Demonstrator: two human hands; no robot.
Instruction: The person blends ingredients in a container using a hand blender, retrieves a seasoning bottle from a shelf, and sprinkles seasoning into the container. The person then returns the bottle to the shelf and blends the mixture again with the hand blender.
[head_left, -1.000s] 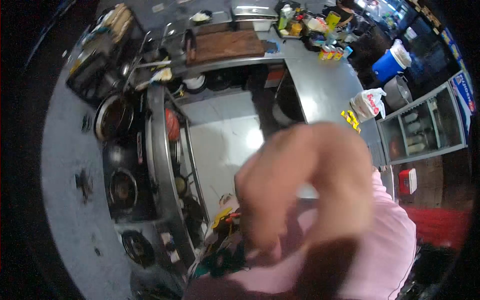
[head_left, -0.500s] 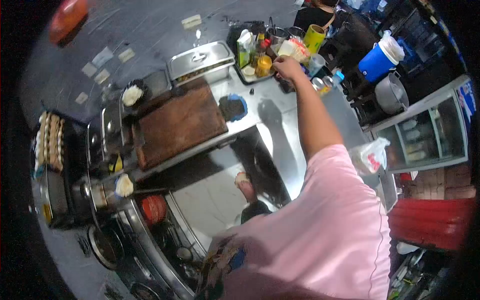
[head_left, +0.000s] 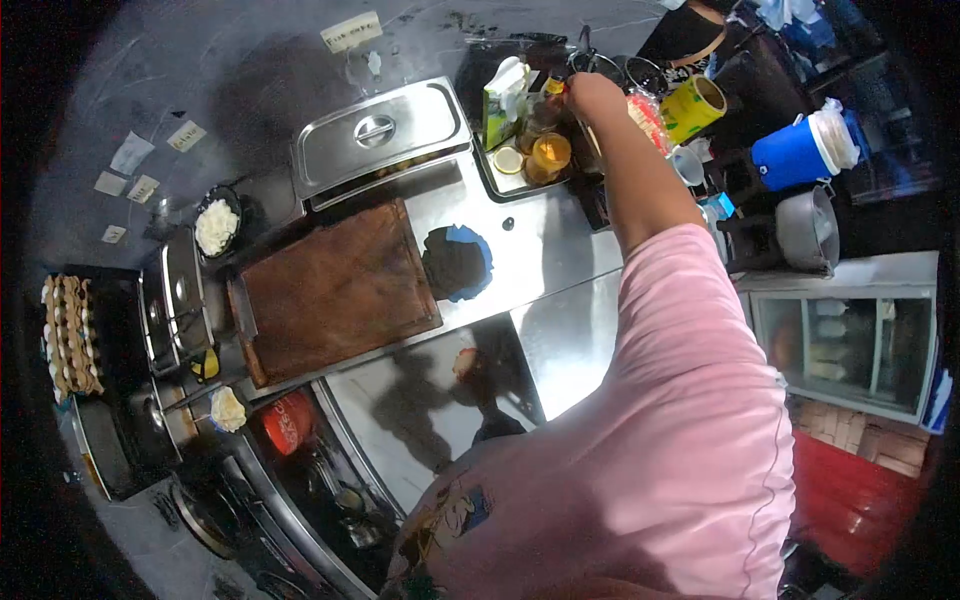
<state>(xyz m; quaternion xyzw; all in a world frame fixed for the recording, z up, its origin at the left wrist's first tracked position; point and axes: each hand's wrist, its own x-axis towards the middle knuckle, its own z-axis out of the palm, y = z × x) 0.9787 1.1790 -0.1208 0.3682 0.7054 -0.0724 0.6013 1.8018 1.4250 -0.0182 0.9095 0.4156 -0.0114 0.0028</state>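
Note:
My right hand (head_left: 597, 98) reaches over the far end of the steel counter, above a tray (head_left: 510, 188) of condiments. Its fingers look curled in; what they grip, if anything, is hidden behind the hand. Close by on the tray stand a bottle with a yellow cap (head_left: 553, 92), an orange-brown jar (head_left: 549, 156), a green and white carton (head_left: 503, 100) and a small pale cup (head_left: 508, 159). Right of the hand are a red and white plastic packet (head_left: 648, 122) and a yellow-green cylinder (head_left: 694, 108). My left hand is out of view.
A brown board (head_left: 335, 295) lies on the steel counter (head_left: 530, 255), beside a lidded steel pan (head_left: 380, 135) and a dark round item on blue (head_left: 457, 262). Eggs (head_left: 72, 335) sit far left. A blue cooler (head_left: 795, 155) and glass-front fridge (head_left: 840, 335) stand right.
My view has turned and come nearer the counter. My right hand has moved from the tray's right side toward its back, beside the yellow-capped bottle.

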